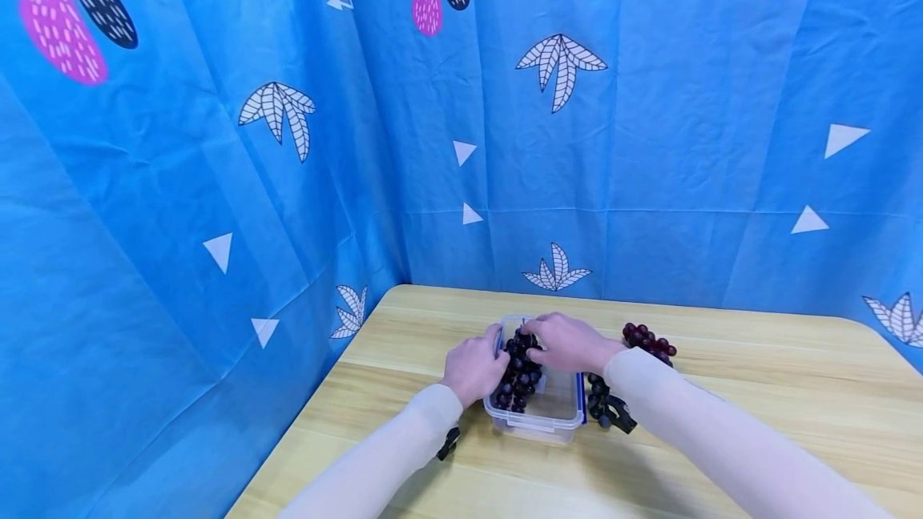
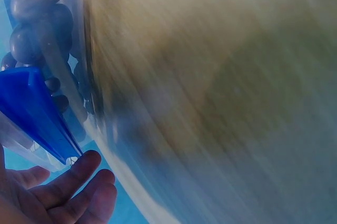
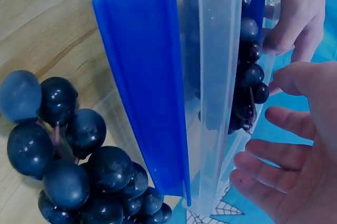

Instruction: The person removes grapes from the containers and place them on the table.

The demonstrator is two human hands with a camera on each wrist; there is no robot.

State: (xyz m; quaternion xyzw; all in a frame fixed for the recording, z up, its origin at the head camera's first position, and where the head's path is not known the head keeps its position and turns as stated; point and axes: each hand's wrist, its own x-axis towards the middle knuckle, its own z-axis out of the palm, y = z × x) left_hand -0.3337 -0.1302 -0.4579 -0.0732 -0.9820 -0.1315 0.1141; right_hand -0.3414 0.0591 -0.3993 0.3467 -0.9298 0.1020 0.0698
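Observation:
A clear plastic box [image 1: 537, 425] with blue side latches [image 3: 142, 87] stands on the table. A bunch of dark grapes [image 1: 521, 371] lies along its left side, inside the walls. My left hand [image 1: 473, 365] grips the box's left rim, its thumb inside by the grapes and its fingers outside near a blue latch [image 2: 37, 108]. Over the far end of the bunch is my right hand [image 1: 570, 343]; in the right wrist view its fingers are spread and loosely bent, holding nothing, just beside the grapes.
A second bunch of dark grapes [image 3: 68, 182] lies on the table against the box's right side. Farther right and back, a reddish bunch [image 1: 649, 340] is partly hidden by my right sleeve. A blue patterned curtain [image 1: 505, 142] hangs behind the wooden table [image 1: 779, 375] and along its left.

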